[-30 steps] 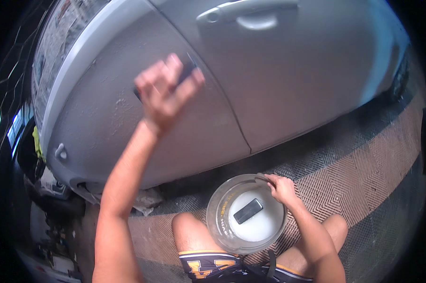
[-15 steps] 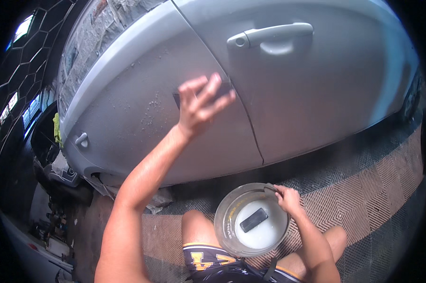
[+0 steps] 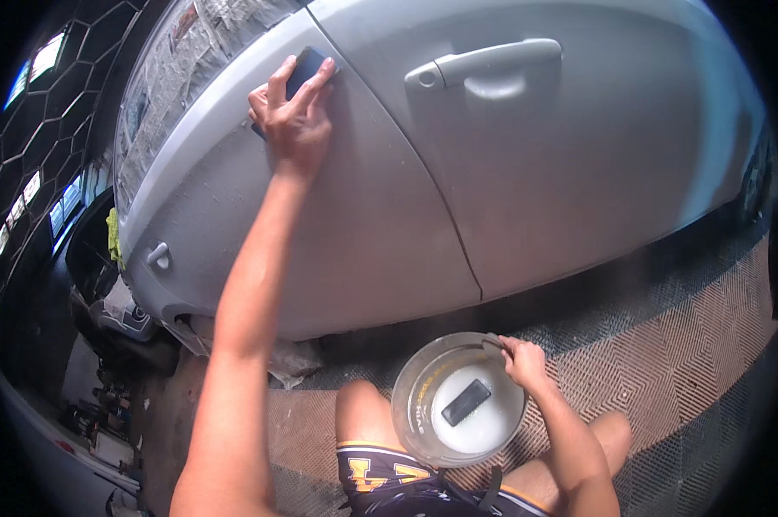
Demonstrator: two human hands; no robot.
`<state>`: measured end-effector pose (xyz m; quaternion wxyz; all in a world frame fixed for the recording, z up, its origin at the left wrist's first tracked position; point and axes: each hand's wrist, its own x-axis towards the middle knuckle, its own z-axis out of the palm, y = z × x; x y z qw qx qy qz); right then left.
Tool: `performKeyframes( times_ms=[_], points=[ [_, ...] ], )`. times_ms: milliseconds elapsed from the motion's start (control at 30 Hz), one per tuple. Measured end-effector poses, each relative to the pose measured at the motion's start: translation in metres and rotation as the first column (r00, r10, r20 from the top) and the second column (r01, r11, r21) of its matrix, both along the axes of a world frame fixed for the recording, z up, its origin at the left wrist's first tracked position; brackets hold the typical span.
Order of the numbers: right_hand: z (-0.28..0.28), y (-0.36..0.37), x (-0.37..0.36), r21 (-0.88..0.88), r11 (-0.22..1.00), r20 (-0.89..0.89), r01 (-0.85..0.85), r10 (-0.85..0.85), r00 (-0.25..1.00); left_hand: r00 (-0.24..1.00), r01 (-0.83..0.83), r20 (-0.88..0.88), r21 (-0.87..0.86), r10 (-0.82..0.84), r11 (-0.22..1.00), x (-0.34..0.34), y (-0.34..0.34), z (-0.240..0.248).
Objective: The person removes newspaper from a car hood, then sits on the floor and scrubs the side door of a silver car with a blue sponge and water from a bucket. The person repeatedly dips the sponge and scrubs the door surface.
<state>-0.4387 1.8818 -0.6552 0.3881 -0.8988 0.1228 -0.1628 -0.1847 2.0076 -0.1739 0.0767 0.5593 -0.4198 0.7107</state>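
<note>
A dark, flat sanding pad lies under the fingers of my left hand, pressed to the upper part of a grey car door near its edge seam. The fingers are bent over the pad and cover much of it. My right hand is closed on the right rim of a see-through bucket, which stands between my knees. Whitish, cloudy liquid sits inside the bucket, with a dark rectangular block in it.
Left of the door, crumpled masking film covers the window area. A door handle sticks out on the neighbouring panel. Ribbed floor tiles spread beneath the car. A yellow-green cloth hangs at far left.
My left hand has moved up and a little left along the door with the pad. Water beads seen earlier on the panel are mostly gone. My right hand stays on the bucket.
</note>
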Motion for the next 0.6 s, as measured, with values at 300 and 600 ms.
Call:
performKeyframes(
  times_ms=[300,600],
  points=[
    [-0.004,-0.011,-0.003,-0.032,0.999,0.065,0.041,-0.039,0.997,0.979,0.015,0.168,0.517,-0.119,0.856,-0.01,0.006,-0.068],
    [0.003,0.002,-0.005,0.013,1.0,0.121,0.012,-0.014,0.993,0.983,0.036,0.138,0.493,-0.119,0.869,-0.011,0.015,-0.205]
  ],
)
